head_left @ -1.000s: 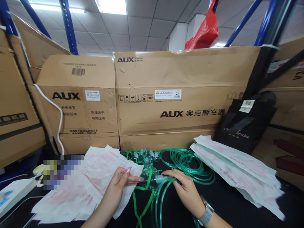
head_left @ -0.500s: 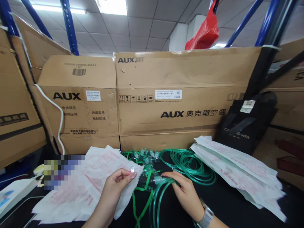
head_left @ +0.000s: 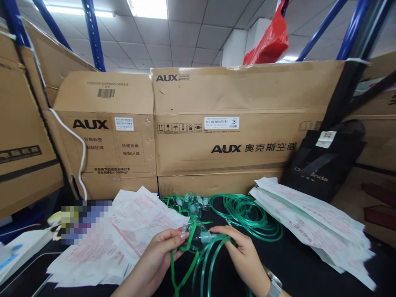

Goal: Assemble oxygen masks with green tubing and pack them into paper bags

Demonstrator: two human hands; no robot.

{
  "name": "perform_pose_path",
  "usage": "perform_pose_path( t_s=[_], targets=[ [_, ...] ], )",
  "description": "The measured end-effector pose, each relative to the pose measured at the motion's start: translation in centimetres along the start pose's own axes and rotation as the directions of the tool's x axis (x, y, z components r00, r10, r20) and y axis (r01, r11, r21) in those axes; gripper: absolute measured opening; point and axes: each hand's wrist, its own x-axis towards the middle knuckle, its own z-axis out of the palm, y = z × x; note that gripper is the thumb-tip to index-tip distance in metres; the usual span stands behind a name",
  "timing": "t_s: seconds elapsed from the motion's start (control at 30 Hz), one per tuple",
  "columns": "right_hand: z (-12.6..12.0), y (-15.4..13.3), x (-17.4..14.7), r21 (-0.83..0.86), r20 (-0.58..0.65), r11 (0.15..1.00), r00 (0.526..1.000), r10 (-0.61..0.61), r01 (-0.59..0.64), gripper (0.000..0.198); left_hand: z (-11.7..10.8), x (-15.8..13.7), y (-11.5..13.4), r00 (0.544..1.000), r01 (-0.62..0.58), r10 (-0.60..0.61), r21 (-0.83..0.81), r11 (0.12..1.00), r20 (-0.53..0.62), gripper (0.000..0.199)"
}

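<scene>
Between my hands is a clear oxygen mask (head_left: pixel 195 236) with a green strap (head_left: pixel 182 275) hanging down from it. My left hand (head_left: pixel 165 249) pinches the mask's left edge between thumb and fingers. My right hand (head_left: pixel 239 249) is wrapped round a coil of green tubing (head_left: pixel 206 264) just right of the mask, its fingertips close to the mask's connector. More clear masks (head_left: pixel 193 203) with green straps lie behind, and a second coil of green tubing (head_left: pixel 244 212) rests on the black table to their right.
White printed pouches (head_left: pixel 123 235) are spread at the left, and another stack of pouches (head_left: pixel 315 222) lies at the right. A wall of cardboard boxes (head_left: pixel 241 95) closes off the back. A black bag (head_left: pixel 312 169) stands at the back right.
My left hand has let go of the white pouch's corner and moved right onto the mask's edge. My right hand keeps hold of the tubing.
</scene>
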Motion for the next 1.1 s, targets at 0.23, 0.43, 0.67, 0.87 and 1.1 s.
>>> perform_pose_path(
  t_s=[0.23, 0.43, 0.67, 0.87, 1.1],
  targets=[
    [0.1, -0.6, 0.2, 0.134, -0.047, 0.967, 0.974, 0.223, -0.215, 0.024, 0.3, -0.2, 0.0, 0.999, 0.037, -0.038, 0.057, 0.998, 0.009, 0.010],
    [0.4, 0.4, 0.2, 0.171, -0.023, 0.942, 0.955, 0.297, -0.289, 0.027, 0.7, -0.4, 0.1, 0.997, 0.073, -0.070, 0.106, 0.992, -0.030, 0.012],
    [0.8, 0.7, 0.0, 0.169, -0.013, 0.943, 0.956, 0.292, -0.286, 0.027, 1.0, -0.5, 0.3, 0.998, 0.024, -0.015, 0.159, 0.987, -0.056, 0.016],
    [0.9, 0.6, 0.0, 0.176, 0.021, 0.938, 0.954, 0.299, -0.298, 0.028, 0.8, -0.6, 0.3, 0.996, 0.056, -0.048, 0.114, 0.992, -0.070, 0.015],
    [0.9, 0.9, 0.0, 0.177, -0.006, 0.936, 0.951, 0.310, -0.305, 0.027, 0.5, -0.7, 0.7, 0.993, 0.117, -0.116, -0.014, 0.993, 0.025, 0.008]
  ],
)
